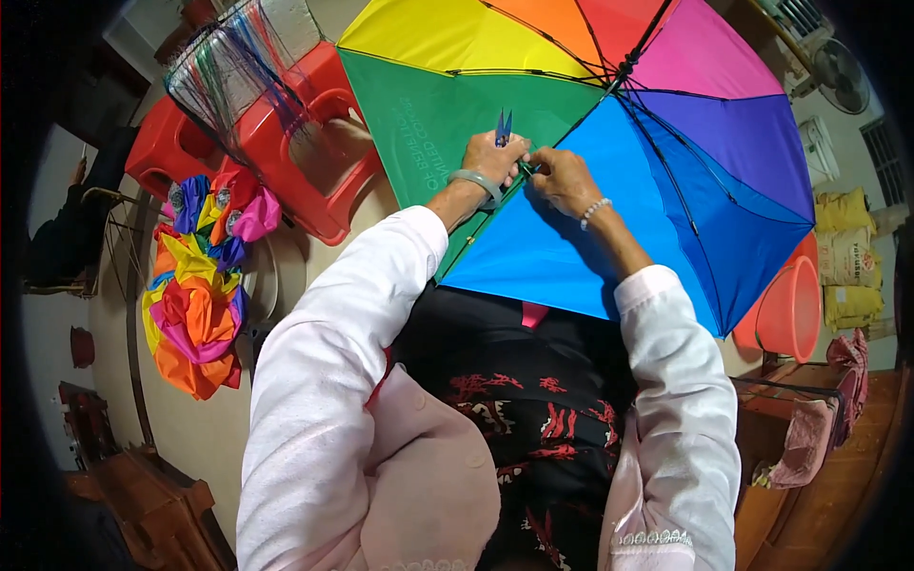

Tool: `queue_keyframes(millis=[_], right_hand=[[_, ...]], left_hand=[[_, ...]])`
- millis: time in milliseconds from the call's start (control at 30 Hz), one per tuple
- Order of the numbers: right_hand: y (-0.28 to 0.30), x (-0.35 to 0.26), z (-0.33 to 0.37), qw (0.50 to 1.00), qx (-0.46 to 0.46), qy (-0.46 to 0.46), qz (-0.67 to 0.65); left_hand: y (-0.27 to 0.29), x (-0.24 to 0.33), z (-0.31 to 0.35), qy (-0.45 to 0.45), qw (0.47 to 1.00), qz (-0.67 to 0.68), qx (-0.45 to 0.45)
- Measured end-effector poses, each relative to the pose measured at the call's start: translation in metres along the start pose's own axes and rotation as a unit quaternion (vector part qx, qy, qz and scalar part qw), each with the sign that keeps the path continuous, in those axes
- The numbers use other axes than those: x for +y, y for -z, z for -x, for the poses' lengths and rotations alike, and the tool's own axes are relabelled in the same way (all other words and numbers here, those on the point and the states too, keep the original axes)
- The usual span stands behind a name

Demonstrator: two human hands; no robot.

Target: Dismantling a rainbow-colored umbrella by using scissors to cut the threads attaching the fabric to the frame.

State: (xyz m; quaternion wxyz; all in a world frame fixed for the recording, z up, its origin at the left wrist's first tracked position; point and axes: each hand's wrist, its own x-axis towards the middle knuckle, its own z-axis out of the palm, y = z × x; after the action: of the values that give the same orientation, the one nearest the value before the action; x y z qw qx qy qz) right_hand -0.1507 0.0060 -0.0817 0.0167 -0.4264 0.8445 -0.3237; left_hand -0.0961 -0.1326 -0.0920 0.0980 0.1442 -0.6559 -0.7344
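Note:
An opened rainbow umbrella (562, 228) lies with its inner side and black ribs facing me, its green and blue panels closest. My left hand (490, 162), with a bangle at the wrist, is closed around small thread snips (504, 127), whose dark blue blades point up and away. Its fingertips also meet the rib at the seam between the green and blue panels. My right hand (564, 183), wearing a bead bracelet, pinches at the same rib, right beside the left fingertips. Whatever thread may be between those fingers is too small to make out.
Red plastic stools (328, 143) stand at the upper left, with bundles of coloured threads (238, 86) draped over a pale block. Left of me is a heap of multicoloured folded fabric (198, 295). A red basin (790, 309), yellow sacks (847, 252) and a fan (838, 74) are at right.

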Motion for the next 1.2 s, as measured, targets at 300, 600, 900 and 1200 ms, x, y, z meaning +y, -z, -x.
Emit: queue_keyframes(millis=[300,600,900,1200], right_hand=[[0.013,-0.003,-0.005,0.854,0.043,-0.244,-0.459],[0.144,0.023,0.007,0.818,0.29,-0.074,-0.491],[0.156,-0.009,0.027,0.848,0.282,-0.058,-0.445],[0.188,-0.026,0.081,0.84,0.319,-0.022,-0.438]], left_hand=[[0.003,0.003,-0.003,0.004,0.996,-0.088,-0.014],[0.011,0.001,-0.007,0.027,0.98,-0.187,-0.069],[0.004,-0.008,-0.012,-0.123,0.935,-0.314,-0.106],[0.004,-0.004,-0.004,-0.174,0.879,-0.436,-0.081]])
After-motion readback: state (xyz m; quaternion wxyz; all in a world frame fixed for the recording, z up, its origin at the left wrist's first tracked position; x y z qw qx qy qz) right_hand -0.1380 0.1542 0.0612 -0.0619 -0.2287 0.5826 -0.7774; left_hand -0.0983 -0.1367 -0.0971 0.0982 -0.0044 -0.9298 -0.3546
